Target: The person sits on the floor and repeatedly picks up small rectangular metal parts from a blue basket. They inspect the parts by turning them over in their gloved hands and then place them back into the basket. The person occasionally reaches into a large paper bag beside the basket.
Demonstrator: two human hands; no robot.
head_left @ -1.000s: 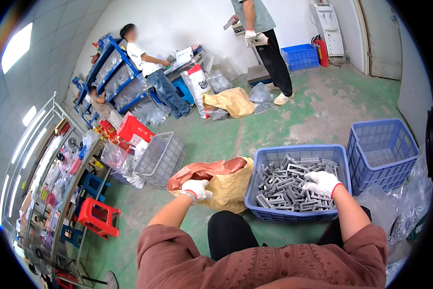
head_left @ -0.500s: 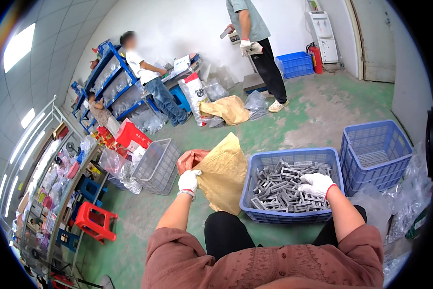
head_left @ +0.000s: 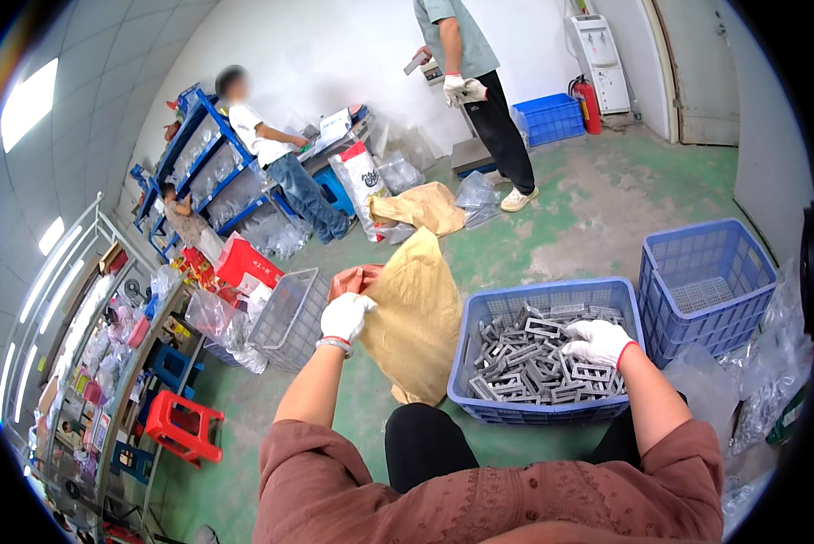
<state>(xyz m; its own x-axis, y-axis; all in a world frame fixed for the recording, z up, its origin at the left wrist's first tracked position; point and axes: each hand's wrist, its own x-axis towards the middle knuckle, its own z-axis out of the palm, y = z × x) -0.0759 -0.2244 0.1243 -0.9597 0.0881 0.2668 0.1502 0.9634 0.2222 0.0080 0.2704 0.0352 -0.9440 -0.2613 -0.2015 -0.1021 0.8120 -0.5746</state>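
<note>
My left hand (head_left: 344,317), in a white glove, grips the upper edge of a yellowish woven sack (head_left: 413,317) and holds it upright off the floor. The sack leans left of a blue plastic crate (head_left: 545,414). Inside the crate lies a heap of grey rectangular frame-shaped parts (head_left: 525,363). My right hand (head_left: 599,344), also gloved in white, rests on the heap's right side. Its fingers are bent and a little apart against the parts, with no part clearly lifted. Some fingertips are hard to make out among the grey pieces.
Right of the parts crate stands a taller blue crate (head_left: 706,281), with clear plastic bags (head_left: 760,363) beside it. A grey mesh crate (head_left: 291,317) and a red stool (head_left: 183,426) are on the left. Two people (head_left: 466,63) (head_left: 280,154) stand farther back.
My left hand has moved slightly left and up, pulling the sack's edge with it, so the sack stands more spread. My right hand stays on the heap with little change.
</note>
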